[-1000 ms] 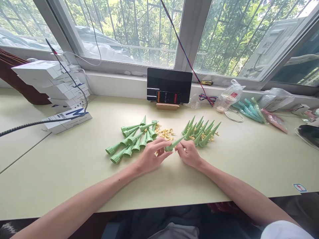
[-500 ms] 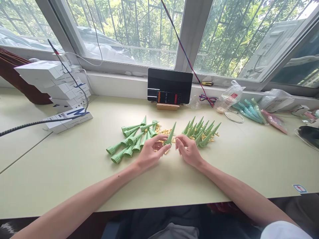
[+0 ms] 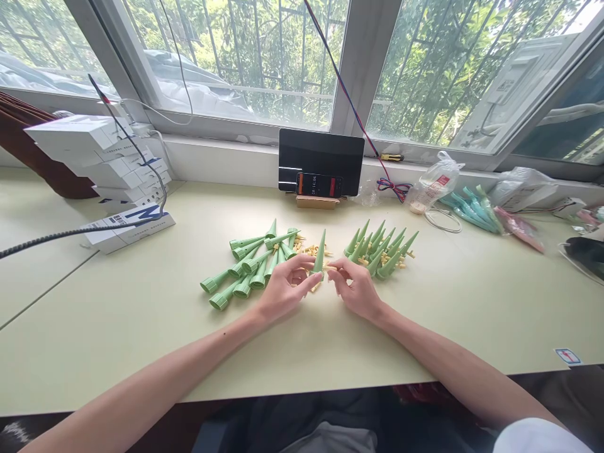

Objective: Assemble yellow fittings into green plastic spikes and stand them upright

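Observation:
Between the thumb and fingers of my left hand a green plastic cone spike stands almost upright, point up. My right hand is closed in a pinch just right of its base, on what looks like a small yellow peg, mostly covered by the fingertips. Loose yellow pegs lie behind the held spike. To the left is a pile of green cone spikes lying on their sides, hollow ends toward me. On the right, a group of green spikes with yellow pegs stands close together.
A phone showing a timer leans on a dark tablet at the back of the pale table. White boxes are stacked at left, with a black cable across. Plastic bags lie at the back right.
The spike in my left hand has tipped slightly left, to a more upright stance. My right fingertips have shifted a little left, closer to its base.

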The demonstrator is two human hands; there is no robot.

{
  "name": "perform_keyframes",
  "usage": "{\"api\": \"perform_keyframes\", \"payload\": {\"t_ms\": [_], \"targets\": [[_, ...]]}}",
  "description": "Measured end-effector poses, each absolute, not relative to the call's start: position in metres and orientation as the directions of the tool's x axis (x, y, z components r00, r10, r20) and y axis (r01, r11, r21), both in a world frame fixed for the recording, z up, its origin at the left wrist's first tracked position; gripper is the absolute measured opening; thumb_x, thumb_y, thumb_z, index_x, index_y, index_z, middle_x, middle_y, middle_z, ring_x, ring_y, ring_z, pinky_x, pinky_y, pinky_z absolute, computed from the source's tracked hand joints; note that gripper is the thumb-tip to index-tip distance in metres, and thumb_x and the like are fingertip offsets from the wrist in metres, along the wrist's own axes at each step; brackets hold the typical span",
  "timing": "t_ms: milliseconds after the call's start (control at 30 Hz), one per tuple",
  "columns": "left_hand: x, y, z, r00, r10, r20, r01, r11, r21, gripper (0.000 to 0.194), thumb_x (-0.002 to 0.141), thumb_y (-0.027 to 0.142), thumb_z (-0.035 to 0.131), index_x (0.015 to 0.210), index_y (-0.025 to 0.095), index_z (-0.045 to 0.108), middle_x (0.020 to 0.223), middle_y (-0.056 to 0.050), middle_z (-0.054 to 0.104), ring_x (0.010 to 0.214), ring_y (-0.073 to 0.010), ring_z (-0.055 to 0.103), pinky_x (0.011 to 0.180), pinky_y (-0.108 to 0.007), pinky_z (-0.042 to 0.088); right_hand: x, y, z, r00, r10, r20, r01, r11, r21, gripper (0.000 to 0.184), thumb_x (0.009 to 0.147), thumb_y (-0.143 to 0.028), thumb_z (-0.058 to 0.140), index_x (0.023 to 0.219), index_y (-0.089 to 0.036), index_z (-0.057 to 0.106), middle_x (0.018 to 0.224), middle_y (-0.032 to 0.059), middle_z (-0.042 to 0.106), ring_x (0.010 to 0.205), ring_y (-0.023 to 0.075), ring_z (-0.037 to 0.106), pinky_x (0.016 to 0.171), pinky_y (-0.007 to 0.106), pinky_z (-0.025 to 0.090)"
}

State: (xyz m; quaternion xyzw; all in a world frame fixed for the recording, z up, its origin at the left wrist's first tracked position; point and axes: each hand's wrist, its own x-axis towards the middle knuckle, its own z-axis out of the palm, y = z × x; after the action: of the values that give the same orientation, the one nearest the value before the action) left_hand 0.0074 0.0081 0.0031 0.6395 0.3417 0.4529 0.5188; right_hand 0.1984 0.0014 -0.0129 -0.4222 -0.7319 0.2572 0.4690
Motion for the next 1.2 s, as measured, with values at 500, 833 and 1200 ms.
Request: {"api": "perform_keyframes", "payload": {"t_ms": [500, 833, 1200], "targets": [[0.008, 0.008, 0.0, 0.359, 0.875, 0.324, 0.003, -0.348, 0.937, 0.029, 0.084, 0.033, 0.07, 0.11, 0.018, 0.066, 0.104, -0.007, 0.066, 0.061, -0.0083, 0.059, 0.051, -0.021, 0.051, 0.198, -0.002, -0.014, -0.273, 0.92, 0.28, 0.168, 0.332, -0.928, 0.036, 0.1, -0.046, 0.045, 0.075, -0.02, 0.05, 0.054, -0.0048, 0.05, 0.042, 0.0089, 0.046, 0.045, 0.023, 0.038], [0.006, 0.008, 0.013, 0.316, 0.946, 0.075, -0.04, -0.065, 0.997, 0.034, 0.083, 0.044, 0.07, 0.1, 0.014, 0.067, 0.06, 0.002, 0.056, 0.046, -0.0073, 0.047, 0.046, -0.021, 0.042, 0.196, -0.003, -0.009, -0.237, 0.858, 0.455, 0.297, 0.51, -0.807, 0.021, 0.093, -0.039, 0.059, 0.1, -0.02, 0.057, 0.078, 0.0004, 0.061, 0.05, 0.0086, 0.051, 0.046, 0.023, 0.042], [0.008, 0.007, 0.014, 0.383, 0.915, 0.131, -0.041, -0.125, 0.991, 0.034, 0.082, 0.043, 0.07, 0.102, 0.016, 0.066, 0.086, -0.004, 0.067, 0.05, -0.0064, 0.05, 0.043, -0.021, 0.04, 0.198, -0.001, -0.016, -0.195, 0.759, 0.621, 0.392, 0.641, -0.66, 0.019, 0.096, -0.036, 0.056, 0.086, -0.021, 0.059, 0.074, 0.0011, 0.057, 0.057, 0.0113, 0.048, 0.053, 0.025, 0.043]]}}
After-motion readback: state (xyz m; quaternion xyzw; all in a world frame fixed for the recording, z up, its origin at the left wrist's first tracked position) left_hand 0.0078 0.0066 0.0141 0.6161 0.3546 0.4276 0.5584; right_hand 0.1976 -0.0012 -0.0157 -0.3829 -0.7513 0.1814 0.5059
